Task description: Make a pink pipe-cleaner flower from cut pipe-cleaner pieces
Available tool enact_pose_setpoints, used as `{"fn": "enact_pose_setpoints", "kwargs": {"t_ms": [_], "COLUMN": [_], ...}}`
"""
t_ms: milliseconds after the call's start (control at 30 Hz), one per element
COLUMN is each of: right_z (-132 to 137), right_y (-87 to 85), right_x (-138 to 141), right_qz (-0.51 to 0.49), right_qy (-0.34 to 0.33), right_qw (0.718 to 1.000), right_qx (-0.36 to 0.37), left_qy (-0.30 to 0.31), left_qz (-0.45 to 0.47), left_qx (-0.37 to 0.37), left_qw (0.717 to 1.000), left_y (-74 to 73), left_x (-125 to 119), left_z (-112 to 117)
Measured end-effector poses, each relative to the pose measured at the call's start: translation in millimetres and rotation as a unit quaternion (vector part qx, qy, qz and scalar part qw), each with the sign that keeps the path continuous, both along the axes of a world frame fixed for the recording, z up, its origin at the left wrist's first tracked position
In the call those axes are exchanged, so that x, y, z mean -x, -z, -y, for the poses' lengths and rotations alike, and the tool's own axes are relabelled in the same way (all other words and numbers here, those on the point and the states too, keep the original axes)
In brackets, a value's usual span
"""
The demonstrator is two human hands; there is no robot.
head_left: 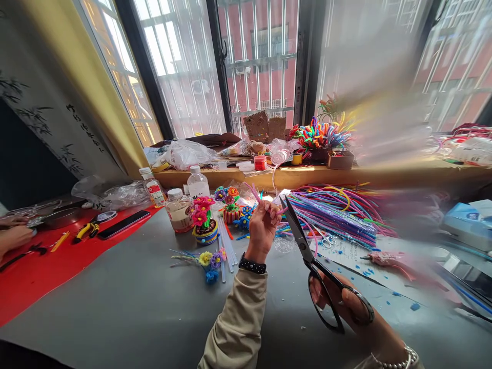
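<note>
My left hand (pixel 264 228) is closed around pink pipe cleaners (pixel 252 191), whose ends stick out above the fingers and to the right. My right hand (pixel 342 297) grips large black-handled scissors (pixel 303 245), fingers through the loops. The blades point up and sit slightly apart, close to the pink end beside my left hand. Left of my left hand stands a small pot of pink pipe-cleaner flowers (pixel 203 218). Loose yellow, purple and blue flowers (pixel 211 262) lie in front of it, beside clear glue sticks (pixel 226 245).
Behind my hands lies a bundle of coloured pipe cleaners (pixel 338 212). A glue gun (pixel 388 259) and small scissors (pixel 326 237) are at right. Bottles (pixel 179 210), a phone (pixel 123 224) and yellow-black pliers (pixel 86 232) lie left. Another person's hand (pixel 15 237) shows at the left edge.
</note>
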State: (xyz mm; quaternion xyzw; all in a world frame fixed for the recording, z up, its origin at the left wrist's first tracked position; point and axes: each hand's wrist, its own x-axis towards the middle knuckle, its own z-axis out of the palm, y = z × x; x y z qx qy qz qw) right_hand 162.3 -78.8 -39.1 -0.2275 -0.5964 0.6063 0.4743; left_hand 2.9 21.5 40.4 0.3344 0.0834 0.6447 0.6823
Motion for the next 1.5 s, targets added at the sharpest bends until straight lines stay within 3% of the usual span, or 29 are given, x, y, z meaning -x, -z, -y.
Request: {"fn": "enact_pose_setpoints", "kwargs": {"t_ms": [167,367,633,800,1000,1267,1500], "right_z": [2,0,11,7,5,4,4], "right_y": [-2.9,2.0,-9.4,-6.7,-2.1,0.9,-0.3], "right_x": [-5,-7,1,2,3,7,7], "right_qz": [0.017,-0.02,0.009,0.011,-0.022,-0.005,-0.025], "right_qy": [-0.003,-0.061,0.045,0.029,-0.04,0.001,-0.031], "right_qw": [1.0,0.998,0.999,0.999,0.996,0.997,0.995], "right_qx": [0.017,0.029,0.019,0.042,0.083,0.081,0.092], "left_qy": [0.018,0.04,0.029,0.023,0.018,0.003,0.012], "left_qz": [-0.015,-0.019,-0.034,-0.018,0.013,0.039,0.036], "left_qx": [-0.007,-0.001,0.027,0.036,0.052,0.083,0.057], "left_qw": [1.0,0.999,0.999,0.999,0.998,0.996,0.998], "left_y": [1.4,0.5,0.9,0.1,0.1,0.8,4.3], "left_x": [0,2,0,1,3,2,1], "left_z": [0,2,3,3,1,-2,-6]}}
